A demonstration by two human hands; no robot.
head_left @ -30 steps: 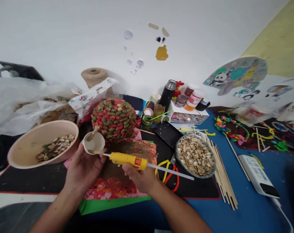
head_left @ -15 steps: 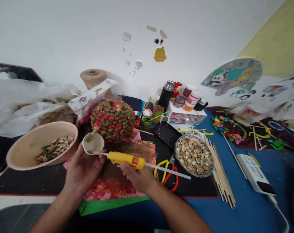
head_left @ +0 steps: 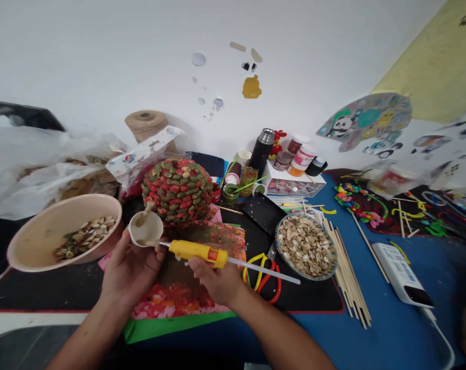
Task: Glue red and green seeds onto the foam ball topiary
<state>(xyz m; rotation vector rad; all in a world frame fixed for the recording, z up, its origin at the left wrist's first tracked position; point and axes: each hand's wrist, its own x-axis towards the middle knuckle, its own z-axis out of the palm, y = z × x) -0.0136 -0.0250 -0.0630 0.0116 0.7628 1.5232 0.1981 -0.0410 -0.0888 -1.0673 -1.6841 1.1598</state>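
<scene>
My left hand is closed around a small white paper cup, tilted so its mouth faces me. Beige pieces that look like shells sit on the cup's rim and inside. In my right hand is a yellow hot glue gun, with a clear glue stick sticking out of its back. The gun's nozzle points left and is at the cup's lower right edge; whether it touches, I cannot tell. Just behind the cup stands a round object covered with red and green shell-like pieces.
A pink basin with shells stands at left. To the right are a basket of shells, scissors with red and yellow handles, wooden sticks and a white device. Paint jars and a black thermos stand behind.
The whole view has shifted slightly, so things appear a little further left. Both hands keep the same hold on the cup and glue gun.
</scene>
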